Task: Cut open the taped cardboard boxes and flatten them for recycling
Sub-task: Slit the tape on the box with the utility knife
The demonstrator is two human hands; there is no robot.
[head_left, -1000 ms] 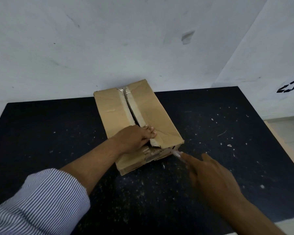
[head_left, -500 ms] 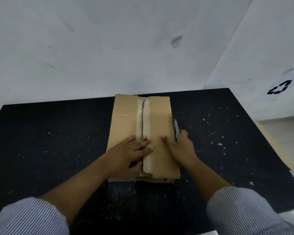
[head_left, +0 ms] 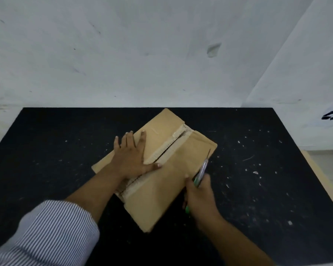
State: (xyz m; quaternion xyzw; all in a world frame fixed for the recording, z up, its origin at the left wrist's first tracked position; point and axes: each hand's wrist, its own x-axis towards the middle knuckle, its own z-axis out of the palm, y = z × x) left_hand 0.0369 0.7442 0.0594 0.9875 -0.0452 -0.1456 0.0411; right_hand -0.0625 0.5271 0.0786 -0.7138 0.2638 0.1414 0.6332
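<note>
On the black desk (head_left: 56, 150), the cardboard box (head_left: 158, 192) is now turned to a diagonal, where half a second ago it was squared to the person. Its centre seam is already slit, so the right edge is judged to be next. The box is pressed down by the left hand (head_left: 132, 158), fingers spread flat. A green-handled cutter (head_left: 202, 170) is gripped in the right hand (head_left: 198, 196), blade laid along that edge.
</note>
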